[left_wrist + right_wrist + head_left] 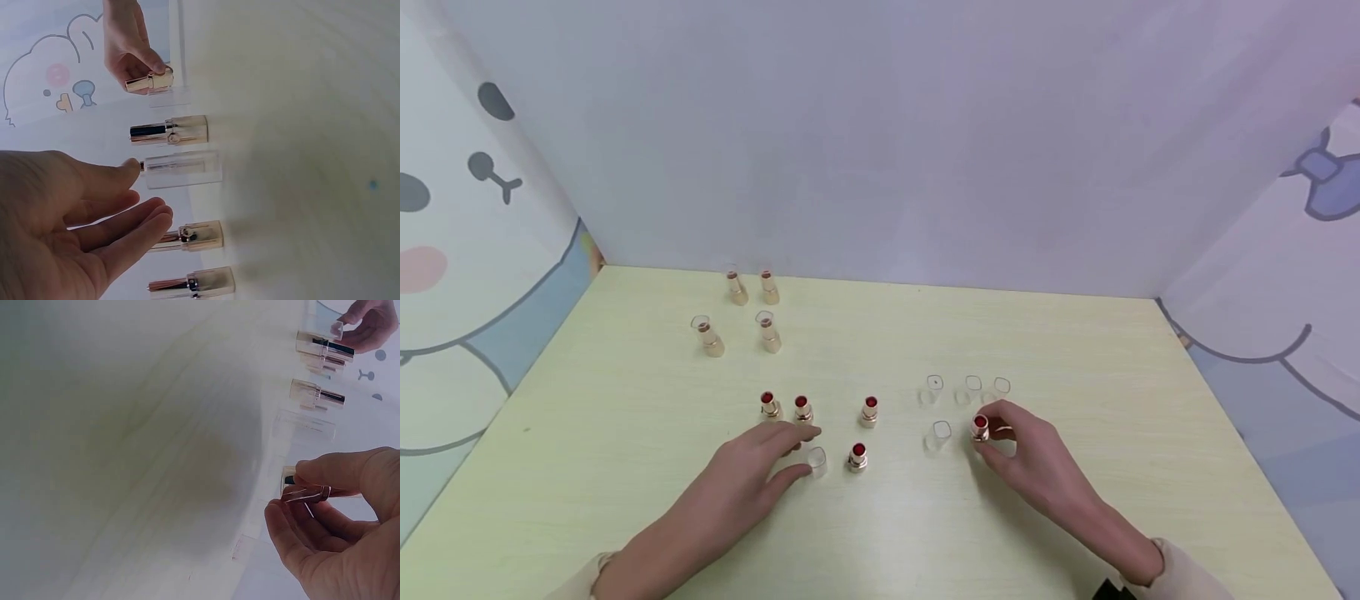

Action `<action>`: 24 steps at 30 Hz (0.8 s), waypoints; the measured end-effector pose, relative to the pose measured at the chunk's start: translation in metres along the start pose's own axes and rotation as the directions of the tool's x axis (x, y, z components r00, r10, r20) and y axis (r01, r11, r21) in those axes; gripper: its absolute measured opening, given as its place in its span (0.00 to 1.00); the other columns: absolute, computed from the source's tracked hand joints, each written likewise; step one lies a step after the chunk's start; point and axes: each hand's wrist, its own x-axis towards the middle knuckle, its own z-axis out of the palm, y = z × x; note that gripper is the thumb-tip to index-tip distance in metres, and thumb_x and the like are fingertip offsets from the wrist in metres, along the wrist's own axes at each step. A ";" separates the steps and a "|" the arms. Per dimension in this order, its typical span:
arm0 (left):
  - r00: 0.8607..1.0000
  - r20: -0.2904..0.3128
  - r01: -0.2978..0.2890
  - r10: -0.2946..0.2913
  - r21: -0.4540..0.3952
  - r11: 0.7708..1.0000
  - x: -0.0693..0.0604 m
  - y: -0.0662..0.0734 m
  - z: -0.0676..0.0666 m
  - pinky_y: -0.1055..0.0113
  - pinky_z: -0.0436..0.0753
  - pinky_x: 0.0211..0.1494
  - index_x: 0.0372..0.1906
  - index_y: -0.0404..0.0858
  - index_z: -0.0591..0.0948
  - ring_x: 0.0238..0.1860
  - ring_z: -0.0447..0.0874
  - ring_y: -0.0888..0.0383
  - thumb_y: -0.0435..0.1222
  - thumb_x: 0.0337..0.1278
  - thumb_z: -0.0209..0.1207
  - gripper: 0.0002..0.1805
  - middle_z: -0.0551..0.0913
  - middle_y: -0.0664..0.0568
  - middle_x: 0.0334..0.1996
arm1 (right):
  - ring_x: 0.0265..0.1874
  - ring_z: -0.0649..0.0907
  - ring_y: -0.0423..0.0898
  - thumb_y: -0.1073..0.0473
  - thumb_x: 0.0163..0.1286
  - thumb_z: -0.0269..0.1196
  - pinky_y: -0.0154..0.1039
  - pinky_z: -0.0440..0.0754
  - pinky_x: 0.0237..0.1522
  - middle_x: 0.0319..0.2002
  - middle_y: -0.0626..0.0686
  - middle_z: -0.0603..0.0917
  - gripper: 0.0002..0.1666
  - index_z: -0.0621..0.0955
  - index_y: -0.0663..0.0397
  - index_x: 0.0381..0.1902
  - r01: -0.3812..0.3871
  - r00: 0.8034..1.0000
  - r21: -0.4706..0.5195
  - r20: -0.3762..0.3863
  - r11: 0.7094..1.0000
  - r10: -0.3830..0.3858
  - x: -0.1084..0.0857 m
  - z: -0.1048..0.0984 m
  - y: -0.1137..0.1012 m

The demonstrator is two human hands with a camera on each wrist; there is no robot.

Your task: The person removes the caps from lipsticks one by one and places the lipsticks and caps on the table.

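Note:
My right hand [1026, 450] pinches an uncapped lipstick [980, 428] with a red tip and gold body, between thumb and fingers. The right wrist view shows that lipstick [306, 494] at the fingertips. My left hand [748, 471] is spread over the table, its thumb beside a clear cap [817, 463] that stands upright; whether they touch I cannot tell. In the left wrist view the fingers of the left hand [75, 219] are fairly straight, with a gap from the thumb. Uncapped lipsticks stand near it: two beyond the fingers [802, 410], others to the right [857, 457], [868, 412].
Several clear caps stand near the right hand, one close by [941, 433] and others in a row behind [973, 387]. At the back left, several lipsticks [769, 333] stand with clear caps on. A pale wall hanging [880, 150] rises behind the table's far edge.

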 end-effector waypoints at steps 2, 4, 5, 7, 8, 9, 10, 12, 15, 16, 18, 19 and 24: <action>1.000 -0.016 -0.013 0.014 0.011 1.000 0.001 0.001 -0.003 0.63 0.89 0.52 0.57 0.46 0.86 0.52 0.88 0.62 0.34 0.53 0.77 0.24 0.89 0.60 0.50 | 0.42 0.89 0.44 0.70 0.60 0.75 0.40 0.90 0.48 0.41 0.43 0.88 0.18 0.84 0.51 0.46 -0.001 1.000 -0.001 -0.001 1.000 0.001 0.000 0.000 0.001; 0.999 -0.022 -0.022 0.023 0.016 1.000 0.002 0.001 -0.007 0.63 0.90 0.51 0.56 0.45 0.86 0.51 0.89 0.62 0.34 0.52 0.77 0.24 0.89 0.60 0.50 | 0.42 0.89 0.43 0.70 0.60 0.75 0.40 0.90 0.48 0.41 0.43 0.88 0.18 0.84 0.51 0.46 -0.002 1.000 -0.006 -0.002 1.000 0.002 0.001 0.000 0.002; 0.999 -0.023 -0.023 0.023 0.017 1.000 0.003 0.002 -0.009 0.64 0.90 0.51 0.56 0.46 0.86 0.51 0.88 0.63 0.34 0.53 0.77 0.24 0.89 0.60 0.50 | 0.42 0.89 0.43 0.70 0.60 0.75 0.40 0.90 0.48 0.41 0.43 0.88 0.18 0.84 0.51 0.46 -0.004 1.000 -0.008 -0.003 1.000 0.004 0.001 0.000 0.002; 0.999 -0.026 -0.019 0.020 0.023 1.000 0.005 0.002 -0.014 0.63 0.90 0.50 0.56 0.46 0.86 0.51 0.89 0.62 0.33 0.53 0.76 0.23 0.89 0.60 0.50 | 0.42 0.88 0.43 0.70 0.60 0.75 0.40 0.90 0.48 0.41 0.43 0.88 0.18 0.84 0.51 0.46 -0.008 1.000 -0.012 -0.004 1.000 0.008 0.001 0.000 0.002; 0.999 -0.030 -0.019 0.020 0.025 0.999 0.007 0.002 -0.016 0.63 0.90 0.50 0.55 0.46 0.86 0.51 0.89 0.62 0.33 0.53 0.76 0.23 0.89 0.61 0.49 | 0.42 0.88 0.43 0.70 0.60 0.75 0.41 0.90 0.48 0.41 0.43 0.88 0.18 0.84 0.51 0.46 -0.011 1.000 -0.010 -0.004 1.000 0.011 0.001 0.001 0.002; 0.999 -0.034 -0.019 0.020 0.030 0.999 0.008 0.001 -0.019 0.62 0.90 0.50 0.55 0.46 0.86 0.51 0.89 0.61 0.33 0.54 0.76 0.22 0.89 0.60 0.49 | 0.42 0.88 0.43 0.70 0.60 0.75 0.41 0.90 0.48 0.41 0.43 0.88 0.18 0.84 0.51 0.46 -0.013 1.000 -0.008 -0.003 1.000 0.013 0.001 0.001 0.002; 0.999 -0.037 -0.020 0.021 0.033 0.999 0.010 0.001 -0.021 0.62 0.90 0.50 0.55 0.46 0.86 0.51 0.89 0.61 0.32 0.54 0.76 0.22 0.89 0.61 0.49 | 0.42 0.88 0.43 0.70 0.60 0.75 0.41 0.90 0.49 0.41 0.43 0.88 0.18 0.84 0.52 0.46 -0.016 1.000 -0.005 -0.002 1.000 0.015 0.001 0.001 0.003; 0.999 -0.047 -0.018 0.020 0.039 0.999 0.013 0.000 -0.025 0.62 0.90 0.49 0.55 0.46 0.86 0.49 0.89 0.60 0.32 0.55 0.75 0.21 0.89 0.61 0.48 | 0.42 0.88 0.43 0.70 0.59 0.75 0.41 0.90 0.49 0.41 0.44 0.88 0.18 0.84 0.52 0.46 -0.018 1.000 0.003 0.001 1.000 0.018 0.002 0.001 0.003; 0.997 -0.065 -0.025 0.028 0.048 0.999 0.018 -0.003 -0.031 0.64 0.89 0.46 0.55 0.46 0.86 0.46 0.88 0.62 0.32 0.56 0.74 0.20 0.89 0.61 0.48 | 0.42 0.89 0.44 0.70 0.59 0.75 0.40 0.90 0.49 0.41 0.45 0.88 0.18 0.84 0.53 0.46 -0.021 1.000 0.016 0.008 1.000 0.021 0.003 0.002 0.003; 0.997 -0.072 -0.025 0.029 0.050 0.998 0.020 -0.004 -0.032 0.64 0.89 0.44 0.55 0.46 0.86 0.45 0.88 0.63 0.32 0.57 0.74 0.20 0.89 0.62 0.48 | 0.42 0.89 0.43 0.70 0.59 0.75 0.40 0.90 0.49 0.41 0.45 0.88 0.18 0.84 0.53 0.46 -0.025 1.000 0.021 0.012 0.999 0.024 0.003 0.002 0.003; 0.996 -0.087 -0.029 0.035 0.059 0.998 0.023 -0.006 -0.035 0.65 0.89 0.43 0.54 0.46 0.87 0.44 0.88 0.62 0.32 0.57 0.74 0.20 0.89 0.61 0.48 | 0.42 0.89 0.43 0.71 0.59 0.75 0.40 0.90 0.49 0.40 0.45 0.88 0.18 0.84 0.53 0.46 -0.031 0.999 0.029 0.018 0.999 0.030 0.004 0.003 0.004; 0.995 -0.092 -0.032 0.038 0.063 0.997 0.024 -0.007 -0.037 0.65 0.88 0.42 0.54 0.46 0.87 0.43 0.87 0.62 0.32 0.57 0.74 0.19 0.89 0.61 0.48 | 0.42 0.89 0.43 0.71 0.59 0.75 0.40 0.90 0.49 0.40 0.45 0.88 0.18 0.84 0.53 0.46 -0.033 0.999 0.031 0.019 0.999 0.033 0.004 0.004 0.004; 0.995 -0.090 -0.029 0.038 0.097 0.995 0.033 -0.014 -0.044 0.63 0.87 0.40 0.55 0.43 0.86 0.42 0.87 0.59 0.31 0.58 0.73 0.19 0.89 0.57 0.48 | 0.41 0.89 0.43 0.71 0.59 0.75 0.40 0.90 0.48 0.39 0.46 0.88 0.18 0.84 0.53 0.44 -0.042 0.999 0.056 0.024 0.998 0.041 0.005 0.006 0.006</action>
